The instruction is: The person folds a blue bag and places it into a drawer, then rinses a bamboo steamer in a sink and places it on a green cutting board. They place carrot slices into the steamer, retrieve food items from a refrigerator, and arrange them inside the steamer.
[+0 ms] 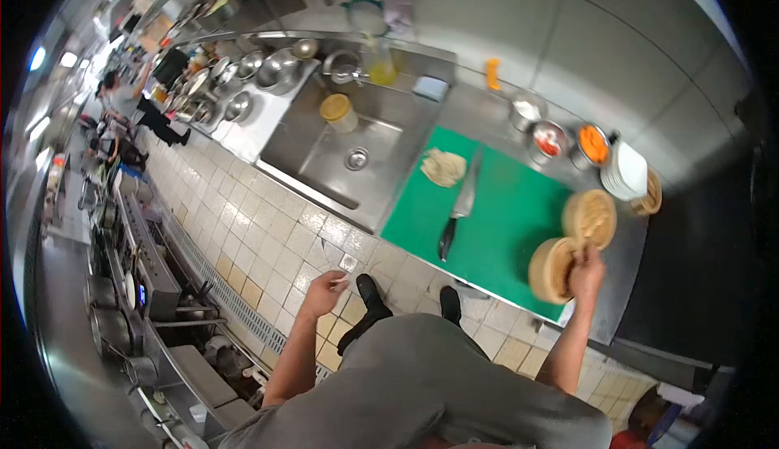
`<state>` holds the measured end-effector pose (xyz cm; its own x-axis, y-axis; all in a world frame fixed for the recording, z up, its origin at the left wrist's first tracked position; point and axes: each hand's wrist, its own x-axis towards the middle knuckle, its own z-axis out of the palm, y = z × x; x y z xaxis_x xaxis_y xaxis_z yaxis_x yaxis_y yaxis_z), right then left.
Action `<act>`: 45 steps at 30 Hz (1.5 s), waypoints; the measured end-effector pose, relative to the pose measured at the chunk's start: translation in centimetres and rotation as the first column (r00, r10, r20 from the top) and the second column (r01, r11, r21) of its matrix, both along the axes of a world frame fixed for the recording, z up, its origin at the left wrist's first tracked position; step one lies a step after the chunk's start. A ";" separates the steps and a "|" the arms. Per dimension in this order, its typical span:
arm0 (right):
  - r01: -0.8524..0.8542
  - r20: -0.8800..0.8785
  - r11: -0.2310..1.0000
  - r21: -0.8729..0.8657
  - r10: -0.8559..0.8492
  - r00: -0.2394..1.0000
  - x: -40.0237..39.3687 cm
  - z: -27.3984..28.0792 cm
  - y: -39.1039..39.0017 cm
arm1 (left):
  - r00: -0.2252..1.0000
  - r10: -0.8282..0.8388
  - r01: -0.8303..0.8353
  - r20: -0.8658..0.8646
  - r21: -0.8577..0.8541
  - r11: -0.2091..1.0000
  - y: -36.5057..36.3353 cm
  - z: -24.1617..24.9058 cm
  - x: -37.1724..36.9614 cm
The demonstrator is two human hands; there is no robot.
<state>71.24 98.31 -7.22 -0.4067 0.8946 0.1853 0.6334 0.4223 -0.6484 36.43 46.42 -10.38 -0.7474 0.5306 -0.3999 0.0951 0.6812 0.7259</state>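
My right hand [586,274] is at two round bamboo steamer baskets on the right part of the green cutting board [511,181]. Its fingers curl over the rim and into the near basket [545,272], close to the edge of the far basket [596,209], which looks to have pale stuff in it. What the fingertips grip is hidden. My left hand [326,291] hangs over the tiled floor, fingers pinched together, with a small whitish bit at the tips. A knife [462,205] with a black handle lies across the board, beside a pale flattened heap of food [443,168].
Left of the board is a steel sink [308,144] holding a yellow-lidded tub [338,114]. Metal bowls of chopped orange [593,144] and red [549,140] food stand behind the board, near stacked white plates [625,170]. Stoves line the left; a person [134,104] stands farther off.
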 end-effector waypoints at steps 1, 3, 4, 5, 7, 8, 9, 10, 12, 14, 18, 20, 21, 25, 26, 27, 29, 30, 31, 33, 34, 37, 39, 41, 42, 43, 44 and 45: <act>-0.129 0.085 0.991 0.016 0.128 0.988 -4.1 1.6 -2.9 | 0.999 -0.030 0.032 -0.024 0.087 0.996 1.7 1.5 -0.9; -0.384 0.135 0.917 0.106 0.369 0.920 -12.8 4.2 -8.9 | 0.989 -0.143 0.144 -0.024 0.278 0.950 5.4 6.3 -2.6; -0.478 0.148 0.874 0.085 0.464 0.874 -17.3 5.9 -12.1 | 0.976 -0.204 0.217 -0.074 0.334 0.917 7.0 7.9 -3.6; -0.564 0.170 0.820 0.099 0.545 0.821 -21.7 6.6 -14.9 | 0.956 -0.267 0.294 -0.122 0.380 0.877 8.0 9.3 -4.7; -0.704 0.208 0.702 0.109 0.676 0.707 -30.1 7.3 -20.2 | 0.930 -0.330 0.364 -0.159 0.301 0.881 9.0 13.5 -7.4; -0.775 0.186 0.619 0.129 0.752 0.632 -33.9 8.1 -22.8 | 0.937 -0.311 0.346 -0.158 0.311 0.885 8.4 13.3 -9.3; -0.789 0.196 0.601 0.130 0.764 0.615 -36.9 8.3 -25.5 | 0.926 -0.296 0.337 -0.236 0.160 0.928 7.7 13.0 -11.3; -0.813 0.200 0.572 0.108 0.789 0.582 -40.3 8.4 -27.9 | 0.903 -0.289 0.305 -0.319 0.002 0.952 6.6 12.8 -13.5; -0.844 0.180 0.528 0.100 0.824 0.537 -46.0 9.0 -31.0 | 0.913 -0.200 0.219 -0.356 0.013 0.976 3.5 10.8 -18.7; -0.904 -0.008 0.426 0.028 0.905 0.426 -50.1 9.3 -33.6 | 0.917 -0.130 0.145 -0.378 0.011 0.989 0.1 11.1 -22.9; -0.762 -0.572 0.391 -0.516 0.505 0.646 -60.6 1.3 -29.1 | 0.885 -0.019 0.067 -0.465 0.088 0.994 -4.2 11.6 -30.4; -0.659 -0.620 0.382 -0.648 0.238 0.747 -66.0 -3.6 -22.8 | 0.889 0.016 -0.023 -0.458 -0.010 1.000 -4.2 11.1 -33.7; -0.615 -0.634 0.291 -0.733 0.038 0.773 -69.0 -6.6 -19.3 | 0.878 0.031 -0.010 -0.477 0.046 0.999 -4.1 11.2 -35.0; -0.507 -0.587 0.310 -0.804 -0.280 0.760 -79.2 -11.9 -10.9 | 0.910 0.039 -0.005 -0.414 0.084 0.996 -3.3 8.5 -40.0; -0.502 -0.580 0.302 -0.810 -0.291 0.761 -81.4 -12.1 -10.2 | 0.915 0.057 -0.006 -0.400 0.128 0.992 -3.0 8.1 -41.3; -0.449 -0.514 0.251 -0.858 -0.465 0.721 -83.4 -12.2 -9.8 | 0.917 0.045 0.002 -0.396 0.118 0.993 -2.4 8.0 -42.5; -0.377 -0.402 0.184 -0.908 -0.638 0.657 -86.1 -12.2 -9.7 | 0.841 0.041 0.048 -0.539 0.151 0.987 -1.5 7.8 -44.0; -0.425 -0.409 0.186 -0.886 -0.747 0.524 -87.1 -11.6 -10.1 | 0.885 -0.001 0.029 -0.465 0.054 0.998 -1.0 8.5 -44.7; -0.467 -0.402 0.204 -0.860 -0.835 0.376 -87.5 -10.9 -10.7 | 0.895 -0.016 0.042 -0.445 0.048 0.998 -0.9 7.8 -45.1; -0.678 -0.554 0.243 -0.694 -0.782 0.286 -87.2 -9.3 -11.8 | 0.844 -0.075 0.101 -0.531 0.019 0.995 0.1 5.9 -47.2; -0.846 -0.680 0.253 -0.470 -0.715 0.163 -86.8 -8.5 -12.6 | 0.782 -0.149 0.204 -0.606 0.022 0.979 0.6 5.5 -48.2; -0.832 -0.744 0.105 -0.545 -0.517 0.423 -85.1 -6.3 -15.1 | 0.605 -0.460 0.425 -0.650 -0.225 0.877 3.8 3.2 -51.0; -0.662 -0.629 0.135 -0.737 -0.494 0.600 -86.3 -9.1 -16.6 | 0.502 -0.597 0.522 -0.626 -0.331 0.786 5.6 -0.8 -52.6; -0.504 -0.464 0.109 -0.857 -0.589 0.662 -87.0 -11.5 -16.7 | 0.522 -0.717 0.645 -0.462 -0.336 0.686 9.0 -3.6 -54.3; -0.526 -0.484 0.110 -0.843 -0.583 0.653 -86.7 -12.4 -16.7 | 0.542 -0.746 0.653 -0.388 -0.364 0.664 10.9 -4.3 -54.7; -0.548 -0.503 0.111 -0.829 -0.575 0.645 -86.1 -12.7 -16.5 | 0.504 -0.768 0.695 -0.395 -0.343 0.632 12.9 -5.1 -55.2; -0.531 -0.506 0.153 -0.833 -0.597 0.623 -85.5 -11.7 -16.4 | 0.479 -0.760 0.729 -0.439 -0.284 0.623 14.6 -6.1 -55.8; -0.505 -0.494 0.179 -0.844 -0.624 0.605 -85.1 -9.9 -16.9 | 0.468 -0.746 0.754 -0.474 -0.227 0.617 16.0 -6.6 -56.1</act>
<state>-13.87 81.42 -17.14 -0.5837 0.5548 -0.5929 -0.2291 -0.8130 -0.5353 -19.68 62.46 -16.95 -0.1346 0.9852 -0.1059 0.8932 0.1669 0.4176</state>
